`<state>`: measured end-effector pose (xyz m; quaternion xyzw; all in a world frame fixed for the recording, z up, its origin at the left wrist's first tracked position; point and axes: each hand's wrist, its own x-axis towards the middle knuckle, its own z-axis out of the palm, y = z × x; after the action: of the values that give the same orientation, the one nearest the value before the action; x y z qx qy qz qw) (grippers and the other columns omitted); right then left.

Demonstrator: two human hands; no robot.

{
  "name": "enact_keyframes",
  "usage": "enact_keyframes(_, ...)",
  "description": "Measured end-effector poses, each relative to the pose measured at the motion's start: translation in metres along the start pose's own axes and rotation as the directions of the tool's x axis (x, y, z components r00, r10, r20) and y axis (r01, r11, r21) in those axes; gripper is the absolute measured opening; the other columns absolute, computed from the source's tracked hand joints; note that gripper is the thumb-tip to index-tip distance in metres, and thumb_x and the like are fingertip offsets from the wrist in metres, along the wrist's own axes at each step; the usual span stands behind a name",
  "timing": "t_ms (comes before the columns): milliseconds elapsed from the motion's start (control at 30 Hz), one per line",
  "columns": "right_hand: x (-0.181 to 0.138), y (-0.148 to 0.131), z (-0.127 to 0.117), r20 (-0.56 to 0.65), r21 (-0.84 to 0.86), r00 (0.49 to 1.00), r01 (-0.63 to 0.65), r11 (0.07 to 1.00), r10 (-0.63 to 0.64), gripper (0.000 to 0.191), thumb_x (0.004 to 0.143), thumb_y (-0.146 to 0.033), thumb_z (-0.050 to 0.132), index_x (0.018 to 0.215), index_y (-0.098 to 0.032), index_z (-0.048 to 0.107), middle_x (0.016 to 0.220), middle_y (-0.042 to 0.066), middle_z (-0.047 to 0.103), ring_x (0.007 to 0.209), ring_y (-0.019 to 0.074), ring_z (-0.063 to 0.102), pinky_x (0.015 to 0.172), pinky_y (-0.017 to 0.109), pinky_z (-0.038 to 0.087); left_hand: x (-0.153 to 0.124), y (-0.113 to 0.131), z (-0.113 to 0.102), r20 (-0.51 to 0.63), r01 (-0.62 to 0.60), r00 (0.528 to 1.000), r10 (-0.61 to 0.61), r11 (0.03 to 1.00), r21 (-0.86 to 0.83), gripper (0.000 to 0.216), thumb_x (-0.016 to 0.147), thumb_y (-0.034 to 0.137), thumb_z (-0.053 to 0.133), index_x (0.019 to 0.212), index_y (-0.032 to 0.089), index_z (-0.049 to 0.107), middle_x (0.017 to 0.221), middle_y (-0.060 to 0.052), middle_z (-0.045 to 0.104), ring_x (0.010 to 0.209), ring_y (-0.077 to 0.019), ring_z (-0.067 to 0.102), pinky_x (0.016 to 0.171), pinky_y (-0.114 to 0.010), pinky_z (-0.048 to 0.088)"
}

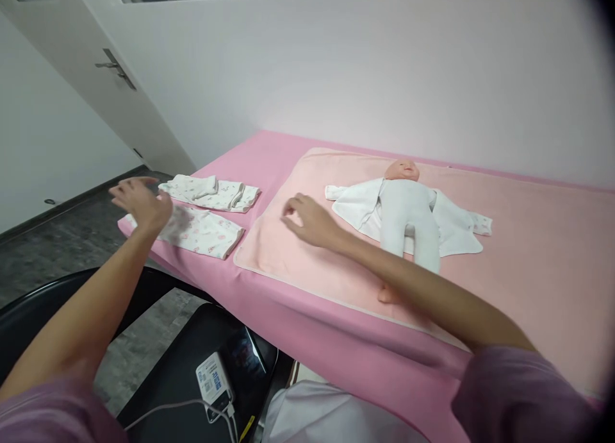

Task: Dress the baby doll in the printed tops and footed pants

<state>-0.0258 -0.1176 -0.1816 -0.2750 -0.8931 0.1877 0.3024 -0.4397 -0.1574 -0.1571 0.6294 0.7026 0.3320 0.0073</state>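
Note:
A baby doll point(410, 209) lies on its back on an opened white garment point(358, 202), on a light pink blanket point(307, 257) spread over a pink table point(336, 347). My right hand point(310, 220) hovers over the blanket left of the doll, fingers loosely curled, holding nothing. Over the near end of a folded white patterned garment point(206, 233) at the table's left end is my left hand point(141, 202), fingers spread and slightly blurred. A second folded patterned garment point(211, 193) lies just behind.
A white wall runs behind the table and a white door with a handle point(115, 68) stands at the left. Below the table's near edge is a black seat point(187, 366) with a white power bank point(214, 379) and cable. Dark floor lies to the left.

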Motion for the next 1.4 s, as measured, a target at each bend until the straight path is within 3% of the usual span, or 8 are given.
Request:
enact_keyframes(67,-0.025,0.030,-0.062,0.032,-0.240,0.997,-0.065,0.969,0.075,0.022,0.105,-0.039,0.059,0.107,-0.019,0.068,0.115,0.014,0.069,0.115,0.0306,0.060,0.108,0.045,0.045,0.006,0.027,0.026,-0.287,-0.010,0.957,0.031,0.997,0.075,0.085,0.082,0.102,0.032,0.098,0.021,0.052,0.093,-0.004,0.039,0.119,-0.0303,0.033,0.098,-0.051,0.023)
enact_keyframes(200,-0.061,0.103,-0.150,-0.014,-0.612,0.864,-0.406,0.679,0.504,0.040,0.105,-0.044,0.057,0.118,-0.011,0.073,0.134,0.025,0.066,0.129,0.0399,0.057,0.107,0.051,0.047,0.010,0.137,0.104,-0.033,-0.410,0.911,0.410,0.912,0.003,0.050,0.101,0.063,0.048,0.128,0.023,0.054,0.132,-0.008,0.058,0.128,-0.0285,0.045,0.114,-0.055,0.024)
enact_keyframes(367,-0.065,0.161,-0.168,0.036,-0.660,0.825,-0.404,0.633,0.564,0.045,0.104,-0.027,0.050,0.143,-0.007,0.064,0.150,0.023,0.060,0.141,0.0344,0.053,0.116,0.043,0.043,-0.003,0.301,0.236,0.220,-0.543,0.799,0.559,0.829,-0.135,0.058,0.094,0.059,0.062,0.138,0.021,0.052,0.145,-0.017,0.060,0.135,-0.0371,0.050,0.113,-0.053,0.038)
enact_keyframes(500,-0.057,0.176,-0.161,0.025,-0.634,0.824,-0.425,0.646,0.566,0.048,0.101,-0.024,0.049,0.145,-0.009,0.063,0.148,0.022,0.063,0.136,0.0321,0.058,0.112,0.039,0.045,0.002,0.365,0.323,0.201,-0.455,0.874,0.442,0.890,0.022,0.053,0.099,0.047,0.056,0.140,0.013,0.052,0.144,-0.021,0.059,0.132,-0.0380,0.051,0.113,-0.050,0.039)
enact_keyframes(633,-0.049,0.188,-0.162,0.062,-0.633,0.820,-0.408,0.658,0.568,0.052,0.098,-0.031,0.056,0.146,-0.014,0.064,0.146,0.018,0.066,0.132,0.0316,0.061,0.109,0.038,0.046,0.013,0.369,0.358,0.143,-0.392,0.915,0.378,0.917,0.080,0.048,0.102,0.038,0.048,0.142,0.012,0.052,0.136,-0.018,0.063,0.123,-0.0362,0.054,0.111,-0.048,0.038)
enact_keyframes(1000,-0.034,0.209,-0.147,0.029,-0.660,0.789,-0.446,0.605,0.614,0.068,0.076,-0.051,0.078,0.131,-0.013,0.066,0.140,0.020,0.066,0.137,0.0401,0.049,0.114,0.051,0.035,0.018,0.357,0.369,0.137,-0.416,0.906,0.401,0.903,0.111,0.046,0.097,0.027,0.050,0.141,0.012,0.054,0.132,-0.017,0.063,0.118,-0.0362,0.053,0.108,-0.048,0.038)
enact_keyframes(1200,-0.062,0.222,-0.148,-0.223,-0.437,0.888,-0.460,0.773,0.403,0.045,0.070,-0.040,0.077,0.108,-0.018,0.064,0.116,0.013,0.073,0.118,0.0357,0.058,0.109,0.051,0.039,0.016,0.358,0.364,0.129,-0.457,0.885,0.448,0.888,0.045,0.052,0.096,0.019,0.046,0.147,0.012,0.049,0.137,-0.017,0.061,0.121,-0.0345,0.052,0.110,-0.047,0.039)
enact_keyframes(1400,-0.098,0.242,-0.182,-0.460,-0.045,0.800,-0.454,0.890,0.385,0.035,0.062,-0.035,0.074,0.090,-0.024,0.055,0.100,0.007,0.068,0.101,0.0304,0.060,0.096,0.045,0.045,0.018,0.354,0.363,0.217,-0.315,0.926,0.310,0.949,-0.013,0.040,0.103,0.025,0.043,0.142,0.017,0.048,0.140,-0.017,0.060,0.125,-0.0358,0.053,0.107,-0.050,0.043)
